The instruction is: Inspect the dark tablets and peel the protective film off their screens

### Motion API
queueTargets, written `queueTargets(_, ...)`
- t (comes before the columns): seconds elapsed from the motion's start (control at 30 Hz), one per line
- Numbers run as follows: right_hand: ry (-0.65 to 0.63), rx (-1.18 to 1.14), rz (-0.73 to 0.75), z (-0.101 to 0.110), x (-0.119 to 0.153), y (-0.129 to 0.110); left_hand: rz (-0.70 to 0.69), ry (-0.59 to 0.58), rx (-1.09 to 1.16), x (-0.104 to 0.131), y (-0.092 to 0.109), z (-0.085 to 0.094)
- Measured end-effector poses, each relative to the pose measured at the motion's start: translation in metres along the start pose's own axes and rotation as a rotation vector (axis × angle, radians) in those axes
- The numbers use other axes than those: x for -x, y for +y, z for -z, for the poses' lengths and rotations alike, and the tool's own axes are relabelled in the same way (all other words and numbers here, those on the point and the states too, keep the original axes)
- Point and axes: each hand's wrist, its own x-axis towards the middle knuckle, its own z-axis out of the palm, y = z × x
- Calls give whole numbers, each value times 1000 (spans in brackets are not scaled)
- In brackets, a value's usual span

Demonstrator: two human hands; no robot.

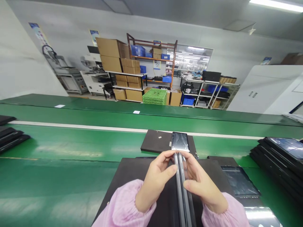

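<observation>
Two slim grey tablets [182, 192] stand on edge, side by side, with their narrow button sides facing up. My left hand [156, 175] is closed on the left one, thumb on its edge. Around the right one my right hand [202, 179] is closed, its thumb likewise on the edge. Their lower ends run out of the picture, so I cannot tell whether they touch the dark board [129, 176] beneath. Just beyond my fingertips, another tablet [180, 141] with a glossy screen lies on a smaller dark board [155, 141].
On the right, a stack of dark padded sheets [272, 157] carries a glossy tablet [287, 146]. A flat tablet [240, 179] lies nearer me. More dark sheets [10, 138] sit at the left on the green bench [71, 142]. Green crates [155, 96] stand beyond.
</observation>
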Motion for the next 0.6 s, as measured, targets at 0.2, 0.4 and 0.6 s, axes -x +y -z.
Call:
queueTargets(0.2,28,11,-33,4,-5,5,-34,-111,-17,1,-7,4)
queueTargets(0.4,131,-25,-78,7,-24,12,67,-6,42,-11,-19,5)
queueTargets(0.6,181,-48,-99,-2,-30,4,43,34,14,-15,-20,5)
